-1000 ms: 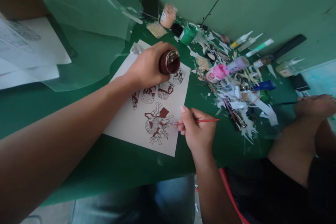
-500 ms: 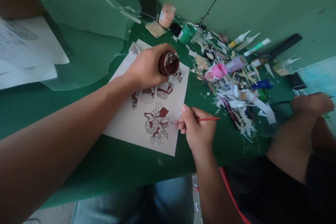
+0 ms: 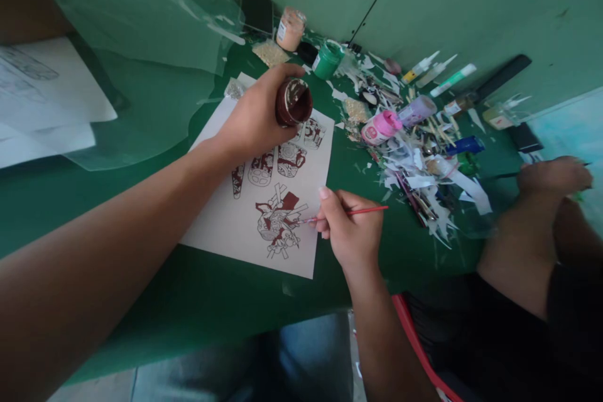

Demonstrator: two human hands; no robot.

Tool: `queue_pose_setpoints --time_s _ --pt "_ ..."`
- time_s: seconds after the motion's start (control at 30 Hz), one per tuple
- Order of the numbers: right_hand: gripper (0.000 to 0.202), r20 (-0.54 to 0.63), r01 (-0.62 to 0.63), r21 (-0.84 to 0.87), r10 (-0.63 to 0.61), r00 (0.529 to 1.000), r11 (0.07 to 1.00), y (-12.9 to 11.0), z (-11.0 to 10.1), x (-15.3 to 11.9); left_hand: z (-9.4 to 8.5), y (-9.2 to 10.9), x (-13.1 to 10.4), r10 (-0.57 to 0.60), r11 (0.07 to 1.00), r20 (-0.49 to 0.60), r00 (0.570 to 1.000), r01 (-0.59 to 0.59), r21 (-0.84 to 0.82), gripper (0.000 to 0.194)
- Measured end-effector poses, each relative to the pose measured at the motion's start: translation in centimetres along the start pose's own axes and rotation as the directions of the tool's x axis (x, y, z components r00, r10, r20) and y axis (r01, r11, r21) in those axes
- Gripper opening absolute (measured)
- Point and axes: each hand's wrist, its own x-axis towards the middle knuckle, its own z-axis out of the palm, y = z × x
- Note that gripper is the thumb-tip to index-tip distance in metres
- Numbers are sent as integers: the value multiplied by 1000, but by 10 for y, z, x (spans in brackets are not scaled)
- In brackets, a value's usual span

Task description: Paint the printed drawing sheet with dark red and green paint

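Pinching a red-handled paintbrush [image 3: 365,210] at a partly coloured line drawing [image 3: 277,226]

The right hand [image 3: 354,226] grips the paintbrush tightly between thumb and fingers, its handle running back past the knuckles. The brush tip sits just left of these fingers, at the drawing; whether it touches cannot be told. The left hand [image 3: 259,107] is curled around a jar of dark red paint [image 3: 294,102], spread only to its width, with some fingers hidden. The printed sheet [image 3: 211,223] lies beneath both hands, with at least 3 more drawings between the 2 sets of fingers. Beyond the left fingers stand a green paint jar [image 3: 328,61] and a peach paint jar [image 3: 291,30]. Beyond the right fingers lie a pink paint bottle [image 3: 380,128] and paper scraps [image 3: 419,181]; farther right is a co-worker's hand [image 3: 549,176].
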Motion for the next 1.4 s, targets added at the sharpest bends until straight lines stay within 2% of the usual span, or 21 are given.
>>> queue_pose_setpoints --time_s 0.2,0.47,0.6,0.7,0.77,0.97,1.1,1.27,1.4 --pt "41 -1 19 -9 -19 1000 1000 -2 0 0 -3 9 -1 10 1000 16 1000 -10 -21 60" --pt "41 -10 25 30 -24 1000 999 1 0 -1 -4 8 -1 34 998 64 997 -37 44 53" --pt "42 -186 167 170 -134 973 971 -8 -5 1 -4 11 -2 83 994 113 990 -91 62 50" --pt "38 -343 313 214 -228 911 926 -20 -5 14 -4 13 -3 131 987 183 974 -146 72 53" --pt "37 -429 400 155 -303 851 903 -27 -1 27 -4 15 -4 155 982 215 964 -174 71 53" --pt "35 -269 416 -26 -407 873 909 -22 12 54 -3 18 -5 185 973 263 947 -213 83 50" --pt "36 -360 423 56 -377 854 905 -19 11 53 -4 18 -5 185 974 243 952 -210 85 50" --pt "35 -302 392 63 -357 884 918 -16 8 53 -4 18 -6 209 969 253 945 -236 80 50" --pt "37 -373 390 53 -344 862 919 -14 3 52 -3 17 -6 200 971 231 952 -224 85 50"
